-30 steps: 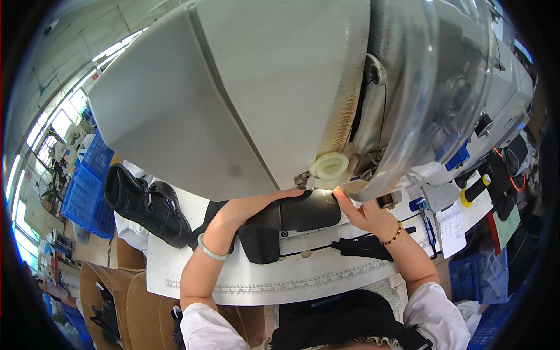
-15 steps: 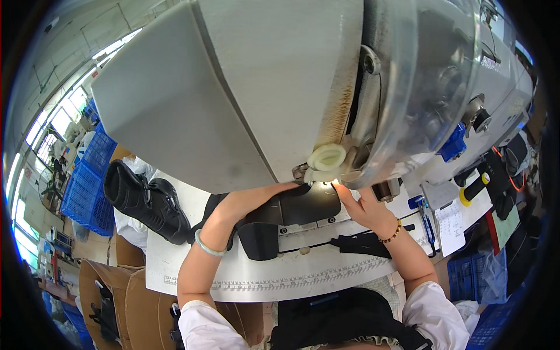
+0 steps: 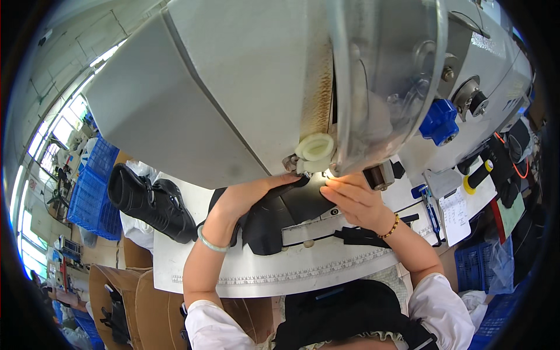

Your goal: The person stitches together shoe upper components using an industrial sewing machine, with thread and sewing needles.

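- Left hand (image 3: 242, 197) reaches in under the big light-grey sewing machine head (image 3: 239, 81), on the smooth black sheet-like workpiece (image 3: 303, 204). Fingers look stretched out, but the tips are partly hidden, so can't tell if they're gripping.
- Right hand (image 3: 356, 201) is at the workpiece's other side, fingers bent and bunched close together by the lit needle area. Can't tell if they're pinching anything.
- The workpiece sits on the white table with a printed ruler scale (image 3: 274, 286), right below the pale-green plastic ring (image 3: 315, 147).
- Black lace-up boot (image 3: 154, 201) lies off to the left, fwiw.
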The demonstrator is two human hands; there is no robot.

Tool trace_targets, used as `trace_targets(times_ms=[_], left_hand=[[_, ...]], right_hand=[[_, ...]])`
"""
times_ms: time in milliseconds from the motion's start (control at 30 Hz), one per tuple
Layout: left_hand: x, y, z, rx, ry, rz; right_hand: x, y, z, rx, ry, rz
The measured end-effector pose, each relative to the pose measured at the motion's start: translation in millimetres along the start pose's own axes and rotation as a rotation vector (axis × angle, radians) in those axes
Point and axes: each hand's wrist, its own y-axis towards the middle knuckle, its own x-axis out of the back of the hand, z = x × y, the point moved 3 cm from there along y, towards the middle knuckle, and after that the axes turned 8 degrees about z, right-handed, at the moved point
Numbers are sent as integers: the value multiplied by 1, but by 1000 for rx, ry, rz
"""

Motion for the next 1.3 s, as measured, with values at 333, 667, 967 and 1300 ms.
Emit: trace_targets(times_ms=[333,667,967,1300], left_hand=[[55,27,29,-435,832,-177],[18,17,36,-266,-283,-37],[-40,-20,25,-134,-350,-56],[-38,-15,20,-195,-460,-63]], right_hand=[[-5,8,24,21,-279,17],[0,-4,5,-113,-47,32],[10,-6,-6,3,-10,129],[14,2,9,84,-166,58]])
